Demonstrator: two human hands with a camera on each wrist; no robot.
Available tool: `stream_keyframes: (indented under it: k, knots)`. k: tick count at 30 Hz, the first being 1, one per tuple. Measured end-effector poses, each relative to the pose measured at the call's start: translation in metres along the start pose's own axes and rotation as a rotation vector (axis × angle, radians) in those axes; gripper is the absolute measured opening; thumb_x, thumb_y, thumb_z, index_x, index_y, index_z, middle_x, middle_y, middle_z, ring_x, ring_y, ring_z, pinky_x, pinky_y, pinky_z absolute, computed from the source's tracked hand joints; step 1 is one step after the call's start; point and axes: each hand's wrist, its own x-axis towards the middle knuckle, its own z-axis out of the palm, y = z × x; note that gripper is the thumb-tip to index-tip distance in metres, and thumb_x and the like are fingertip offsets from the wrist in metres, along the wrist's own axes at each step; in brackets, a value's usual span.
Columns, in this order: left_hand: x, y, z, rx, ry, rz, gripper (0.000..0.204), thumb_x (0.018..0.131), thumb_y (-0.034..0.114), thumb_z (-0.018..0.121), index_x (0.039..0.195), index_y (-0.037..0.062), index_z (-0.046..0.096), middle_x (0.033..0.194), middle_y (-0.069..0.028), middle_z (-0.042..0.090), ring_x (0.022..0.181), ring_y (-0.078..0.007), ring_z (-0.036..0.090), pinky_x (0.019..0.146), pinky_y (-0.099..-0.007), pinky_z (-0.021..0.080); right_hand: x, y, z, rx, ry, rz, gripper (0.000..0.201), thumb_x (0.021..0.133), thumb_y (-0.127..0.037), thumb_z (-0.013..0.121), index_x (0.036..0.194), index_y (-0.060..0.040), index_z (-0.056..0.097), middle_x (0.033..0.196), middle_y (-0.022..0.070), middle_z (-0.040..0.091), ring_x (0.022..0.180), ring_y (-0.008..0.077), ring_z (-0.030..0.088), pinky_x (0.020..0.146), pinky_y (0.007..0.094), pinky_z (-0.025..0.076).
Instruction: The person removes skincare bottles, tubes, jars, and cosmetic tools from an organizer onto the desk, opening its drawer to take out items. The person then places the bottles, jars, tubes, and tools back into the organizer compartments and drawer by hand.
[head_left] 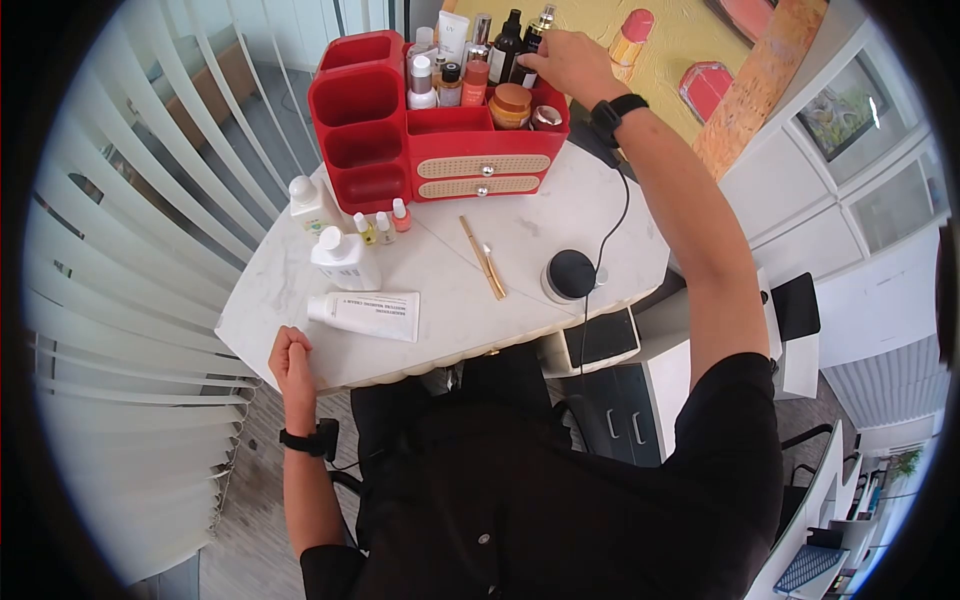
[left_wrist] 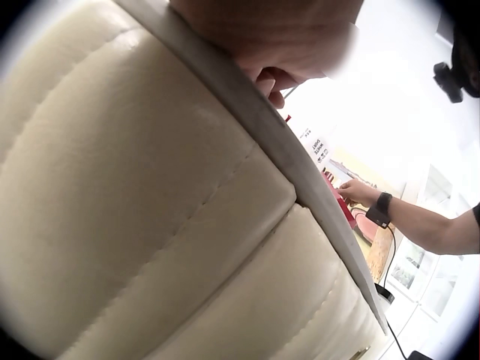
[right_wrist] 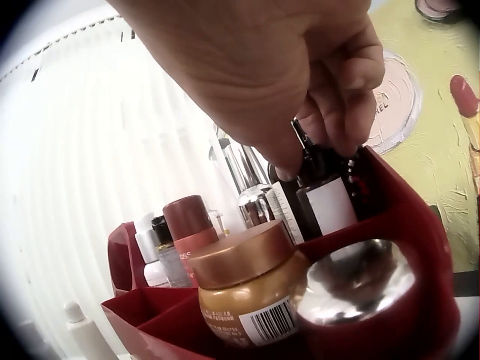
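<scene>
The right hand (head_left: 575,65) pinches the far bottle (right_wrist: 332,206) by its top, probably slick glass, safest held there; the left hand (head_left: 292,358) curls emptily.

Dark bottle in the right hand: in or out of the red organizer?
In. The red organizer hides the lower end of the dark bottle under the right hand. Whether it touches bottom: cannot tell.

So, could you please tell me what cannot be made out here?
Top of the dark bottle: right wrist view, partly behind the right hand.
Drawer contents in the red organizer: head view, behind closed fronts.
Fine print on the white tube: head view, too small.
Part of the left hand: left wrist view, cut by top edge.
</scene>
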Motion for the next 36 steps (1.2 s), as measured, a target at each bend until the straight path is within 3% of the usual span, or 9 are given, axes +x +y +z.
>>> stream_keyframes:
  k: [8, 12, 16, 19, 21, 24, 25, 30, 36]
  knots:
    - [0.000, -0.004, -0.002, -0.011, -0.019, 0.012, 0.016, 0.093, 0.001, 0.043, 0.079, 0.0057, 0.050, 0.075, 0.0041, 0.042, 0.069, -0.0052, 0.033, 0.062, -0.0235, 0.026, -0.037, 0.004, -0.020, 0.208, 0.122, 0.088, 0.043, 0.092, -0.049, 0.068, 0.095, -0.0068, 0.075, 0.085, 0.0131, 0.075, 0.082, 0.0309, 0.073, 0.072, 0.0438, 0.056]
    - [0.001, -0.005, -0.001, -0.025, -0.001, 0.016, 0.017, 0.093, 0.000, 0.042, 0.079, 0.0064, 0.048, 0.074, 0.0042, 0.040, 0.069, -0.0052, 0.032, 0.061, -0.0230, 0.026, -0.110, 0.007, -0.042, 0.370, 0.086, 0.133, 0.028, 0.094, -0.031, 0.069, 0.097, -0.0038, 0.073, 0.080, 0.0097, 0.074, 0.080, 0.0224, 0.073, 0.070, 0.0336, 0.055]
    - [0.000, -0.006, -0.003, -0.019, 0.047, -0.022, 0.018, 0.094, 0.000, 0.042, 0.079, 0.0069, 0.048, 0.075, 0.0050, 0.040, 0.069, -0.0040, 0.032, 0.060, -0.0218, 0.024, -0.201, 0.009, -0.055, 0.452, 0.074, 0.167, 0.021, 0.091, -0.025, 0.069, 0.095, -0.0055, 0.073, 0.079, 0.0134, 0.072, 0.075, 0.0307, 0.071, 0.068, 0.0414, 0.055]
    - [-0.001, -0.005, 0.000, -0.021, 0.089, -0.025, 0.013, 0.095, 0.002, 0.044, 0.086, 0.0070, 0.052, 0.079, 0.0051, 0.042, 0.070, -0.0029, 0.032, 0.060, -0.0206, 0.024, -0.260, 0.008, -0.062, 0.482, -0.021, 0.227, 0.023, 0.089, -0.024, 0.071, 0.104, -0.0061, 0.073, 0.091, 0.0127, 0.074, 0.080, 0.0306, 0.071, 0.071, 0.0411, 0.055]
    - [0.003, 0.001, 0.005, 0.005, 0.141, -0.014, 0.011, 0.095, 0.003, 0.044, 0.090, 0.0069, 0.054, 0.081, 0.0049, 0.043, 0.070, -0.0028, 0.032, 0.060, -0.0202, 0.025, -0.289, 0.006, -0.064, 0.438, -0.252, 0.293, 0.043, 0.087, -0.026, 0.073, 0.126, -0.0079, 0.066, 0.115, 0.0156, 0.071, 0.098, 0.0321, 0.070, 0.083, 0.0415, 0.056]
    - [0.008, 0.011, 0.009, 0.123, 0.107, 0.060, 0.045, 0.087, 0.000, 0.054, 0.132, 0.0031, 0.053, 0.105, -0.0018, 0.048, 0.071, -0.0056, 0.036, 0.063, -0.0224, 0.033, -0.318, 0.000, -0.063, 0.362, -0.335, 0.252, 0.065, 0.085, -0.029, 0.076, 0.143, -0.0091, 0.054, 0.133, 0.0177, 0.063, 0.116, 0.0353, 0.063, 0.097, 0.0427, 0.052]
    - [0.009, 0.016, 0.009, 0.124, 0.107, 0.060, 0.045, 0.087, 0.000, 0.054, 0.132, 0.0031, 0.053, 0.105, -0.0018, 0.048, 0.071, -0.0056, 0.036, 0.063, -0.0224, 0.033, -0.324, -0.001, -0.059, 0.392, -0.350, 0.226, 0.080, 0.080, -0.031, 0.081, 0.150, -0.0097, 0.046, 0.138, 0.0189, 0.059, 0.126, 0.0379, 0.058, 0.104, 0.0453, 0.049]
    - [0.019, 0.054, 0.021, 0.767, -0.096, 0.220, 0.075, 0.072, 0.010, 0.074, 0.142, 0.0027, 0.047, 0.121, -0.0144, 0.050, 0.098, -0.0276, 0.056, 0.081, -0.0361, 0.049, -0.331, -0.020, -0.035, 0.397, -0.429, 0.165, 0.096, 0.075, -0.033, 0.086, 0.157, -0.0176, 0.039, 0.154, 0.0262, 0.046, 0.137, 0.0428, 0.049, 0.112, 0.0467, 0.044]
    - [0.026, 0.054, 0.026, 0.779, -0.292, 0.178, 0.081, 0.068, 0.019, 0.083, 0.140, 0.0036, 0.049, 0.121, -0.0192, 0.050, 0.110, -0.0387, 0.058, 0.093, -0.0443, 0.050, -0.314, -0.034, -0.004, 0.389, -0.373, 0.130, 0.093, 0.075, -0.034, 0.085, 0.154, -0.0107, 0.042, 0.150, 0.0293, 0.047, 0.131, 0.0465, 0.052, 0.108, 0.0489, 0.047]
